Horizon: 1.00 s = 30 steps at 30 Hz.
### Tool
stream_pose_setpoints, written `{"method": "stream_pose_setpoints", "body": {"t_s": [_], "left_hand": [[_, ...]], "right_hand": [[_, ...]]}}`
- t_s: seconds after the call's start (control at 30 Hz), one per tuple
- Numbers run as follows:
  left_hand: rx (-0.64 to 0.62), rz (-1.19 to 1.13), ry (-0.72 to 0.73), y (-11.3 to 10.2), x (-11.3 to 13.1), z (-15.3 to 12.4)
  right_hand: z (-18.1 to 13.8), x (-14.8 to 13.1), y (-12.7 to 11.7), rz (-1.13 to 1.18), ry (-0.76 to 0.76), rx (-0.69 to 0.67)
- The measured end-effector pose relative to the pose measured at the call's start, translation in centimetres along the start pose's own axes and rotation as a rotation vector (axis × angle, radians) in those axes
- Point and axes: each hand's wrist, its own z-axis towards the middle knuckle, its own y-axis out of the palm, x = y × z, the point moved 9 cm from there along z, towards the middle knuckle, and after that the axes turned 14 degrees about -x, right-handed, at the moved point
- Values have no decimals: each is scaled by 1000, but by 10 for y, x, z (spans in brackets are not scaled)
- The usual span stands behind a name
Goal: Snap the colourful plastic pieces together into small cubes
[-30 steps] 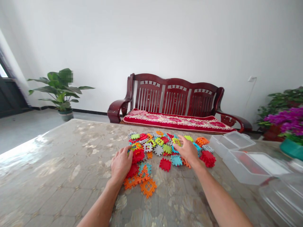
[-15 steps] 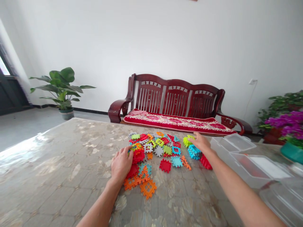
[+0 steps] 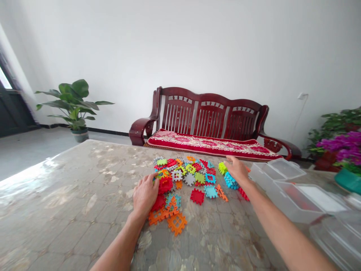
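Several colourful interlocking plastic tiles (image 3: 188,177) lie scattered in a pile on the marble-patterned table (image 3: 79,195). My left hand (image 3: 145,194) rests palm down on the pile's left edge, fingers curled over a red tile (image 3: 165,184). My right hand (image 3: 237,170) reaches to the pile's right side, fingers spread, touching green tiles (image 3: 222,168) and a blue stack (image 3: 230,181). Orange tiles (image 3: 176,223) lie nearest me.
Clear plastic boxes (image 3: 284,188) with open lids stand on the table at the right. A red wooden bench (image 3: 208,124) stands behind the table, a potted plant (image 3: 73,103) at the left, purple flowers (image 3: 340,145) at the far right.
My right hand has moved from the middle of the pile to its right edge, pushing green and blue tiles together there. My left hand has stayed in place.
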Motion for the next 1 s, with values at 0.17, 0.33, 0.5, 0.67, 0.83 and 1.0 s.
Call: {"method": "stream_pose_setpoints", "body": {"t_s": [0.17, 0.33, 0.5, 0.67, 0.83, 1.0], "left_hand": [[-4, -5, 1, -3, 2, -2], [-10, -33, 4, -2, 2, -2], [-7, -75, 19, -2, 1, -3], [11, -126, 50, -2, -1, -1], [-5, -235, 162, 6, -1, 7], [-124, -331, 403, 12, 13, 6]], "right_hand": [[-55, -61, 29, 87, -312, -136], [-102, -77, 49, -50, -367, -144], [-112, -67, 81, -36, -348, -193], [-118, -69, 92, 6, -378, -108], [-120, -72, 87, 59, -441, -48], [-116, -70, 83, 121, -463, 7]]}}
